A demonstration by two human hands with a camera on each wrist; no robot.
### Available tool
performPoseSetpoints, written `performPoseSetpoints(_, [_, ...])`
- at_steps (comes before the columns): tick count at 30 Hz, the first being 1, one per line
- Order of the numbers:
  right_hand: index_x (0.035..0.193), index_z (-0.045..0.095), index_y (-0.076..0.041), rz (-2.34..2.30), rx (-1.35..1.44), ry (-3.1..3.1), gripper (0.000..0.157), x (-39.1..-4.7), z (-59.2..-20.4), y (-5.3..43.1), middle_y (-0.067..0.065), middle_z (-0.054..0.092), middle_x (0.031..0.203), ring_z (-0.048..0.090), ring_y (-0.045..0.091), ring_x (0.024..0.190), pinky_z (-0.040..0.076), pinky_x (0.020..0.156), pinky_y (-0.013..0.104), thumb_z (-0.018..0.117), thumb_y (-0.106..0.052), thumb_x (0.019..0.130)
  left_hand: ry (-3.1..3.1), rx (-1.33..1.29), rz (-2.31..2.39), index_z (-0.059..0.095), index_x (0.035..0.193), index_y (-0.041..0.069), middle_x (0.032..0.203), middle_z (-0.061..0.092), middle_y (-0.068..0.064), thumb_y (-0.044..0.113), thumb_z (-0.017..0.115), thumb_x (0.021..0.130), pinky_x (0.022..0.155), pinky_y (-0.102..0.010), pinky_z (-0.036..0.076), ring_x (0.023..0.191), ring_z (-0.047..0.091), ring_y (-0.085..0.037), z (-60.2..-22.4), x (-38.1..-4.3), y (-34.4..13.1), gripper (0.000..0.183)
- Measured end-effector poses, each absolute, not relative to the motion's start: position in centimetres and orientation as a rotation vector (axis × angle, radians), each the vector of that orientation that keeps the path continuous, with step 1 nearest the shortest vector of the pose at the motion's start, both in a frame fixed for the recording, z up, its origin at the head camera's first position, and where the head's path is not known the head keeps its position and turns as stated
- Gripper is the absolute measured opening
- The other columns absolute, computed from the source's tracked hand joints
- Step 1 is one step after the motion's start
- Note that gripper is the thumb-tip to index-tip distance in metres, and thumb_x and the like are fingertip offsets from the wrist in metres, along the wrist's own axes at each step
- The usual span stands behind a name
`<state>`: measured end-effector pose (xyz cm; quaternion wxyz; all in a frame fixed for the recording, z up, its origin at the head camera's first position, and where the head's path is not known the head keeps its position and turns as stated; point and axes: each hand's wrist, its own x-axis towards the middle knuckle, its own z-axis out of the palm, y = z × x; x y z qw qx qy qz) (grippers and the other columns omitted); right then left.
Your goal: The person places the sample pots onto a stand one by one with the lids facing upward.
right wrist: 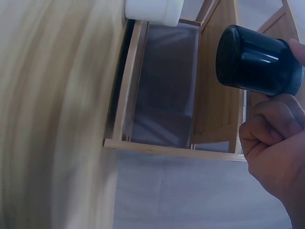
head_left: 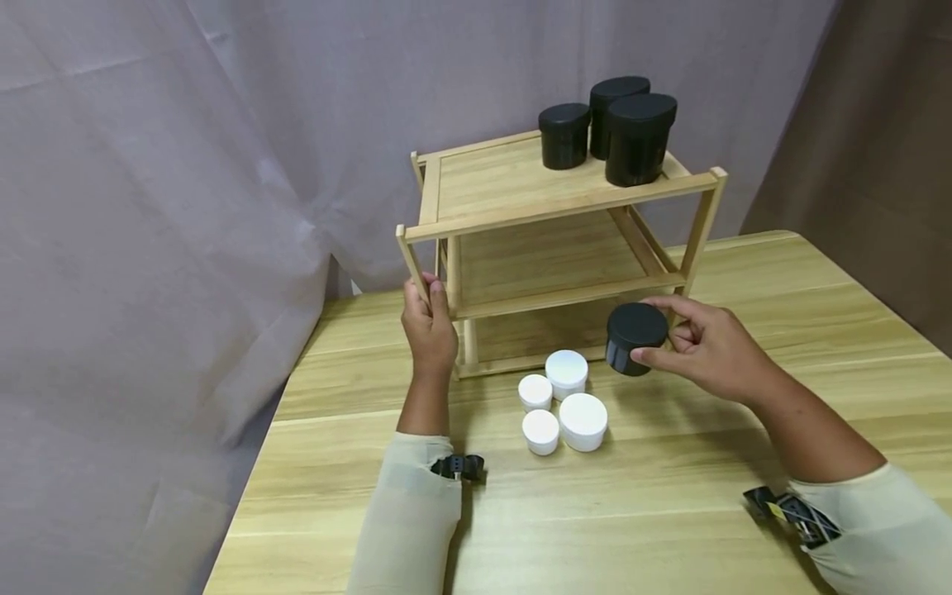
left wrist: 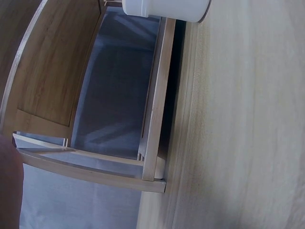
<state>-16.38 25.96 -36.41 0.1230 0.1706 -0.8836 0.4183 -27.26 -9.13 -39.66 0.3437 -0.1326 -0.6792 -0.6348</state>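
Observation:
A black lidded jar (head_left: 636, 337) is pinched between the thumb and fingers of my right hand (head_left: 706, 351), held in front of the shelf's right side. The right wrist view shows the same jar (right wrist: 257, 61) lying sideways in the picture, its base toward the shelf. My left hand (head_left: 431, 326) grips the left front post of a three-tier wooden shelf (head_left: 550, 216), below its top tier. Only a sliver of the left hand (left wrist: 9, 183) appears in the left wrist view. On the top tier, at the right, stand three more black jars (head_left: 641, 140), close together.
Several white lidded jars (head_left: 583, 421) are grouped on the wooden table (head_left: 595, 529) before the shelf, between my forearms. Grey cloth (head_left: 357, 74) hangs behind the shelf and down the left side. A brown curtain (head_left: 878, 157) hangs at the right.

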Motion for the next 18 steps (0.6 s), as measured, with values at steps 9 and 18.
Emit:
performPoseSetpoints(9, [0.141, 0.068, -0.009, 1.224, 0.481, -2.590, 0.059, -16.8, -35.3, 26.0, -0.010, 0.034, 0.059, 0.034, 0.006, 0.051, 0.031, 0.045, 0.030, 0.092, -0.012, 0.088, -1.751, -0.360, -1.649, 0.057, 0.120, -0.009, 0.082, 0.051, 0.003, 0.011, 0.051, 0.115, 0.061, -0.021, 0.042, 0.069, 0.047, -0.007, -39.5, -27.2, -9.1, 0.021])
performPoseSetpoints(18, [0.144, 0.065, -0.008, 1.209, 0.411, -2.630, 0.061, -16.7, -33.9, 25.7, -0.007, 0.035, 0.059, 0.034, 0.006, 0.052, 0.031, 0.047, 0.030, 0.091, -0.015, 0.090, -1.767, -0.350, -1.643, 0.056, 0.122, -0.012, 0.081, 0.051, 0.005, 0.011, 0.051, 0.115, 0.061, -0.021, 0.042, 0.068, 0.047, -0.007, -39.8, -27.4, -9.3, 0.025])
